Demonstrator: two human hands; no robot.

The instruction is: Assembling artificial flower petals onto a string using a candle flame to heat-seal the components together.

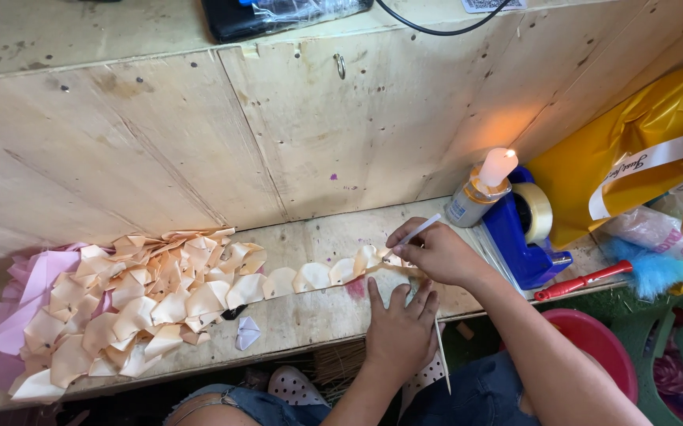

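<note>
Pink fabric pieces (22, 304) lay at the far left of the wooden bench (310, 315), partly buried under a heap of peach satin petals (132, 304); from that heap a chain of peach petals (318, 276) ran rightward along the bench toward the hands; a small white petal (247, 333) sat alone near the front edge, just below the heap; the left hand (401, 331) lay on the bench, palm down, its fingers spread and released, gripping nothing, just below the end of the chain; a thin white stick (442, 359) slanted beside that hand, over the bench edge; the right hand (432, 252) rested at the chain's end, its fingers clenched around a slim white tool (419, 230) that pointed up and to the right, its fingertips touching the last petal; just right of it a lit candle (497, 167) stood on a small can (470, 203), close beside a blue tape dispenser (519, 233) holding a roll of tape (537, 211); a red-handled tool (582, 282) lay near the dispenser; a yellow bag (633, 134) leaned against the plywood wall (199, 134) at the far right; a red bowl (594, 339) sat below the bench.
</note>
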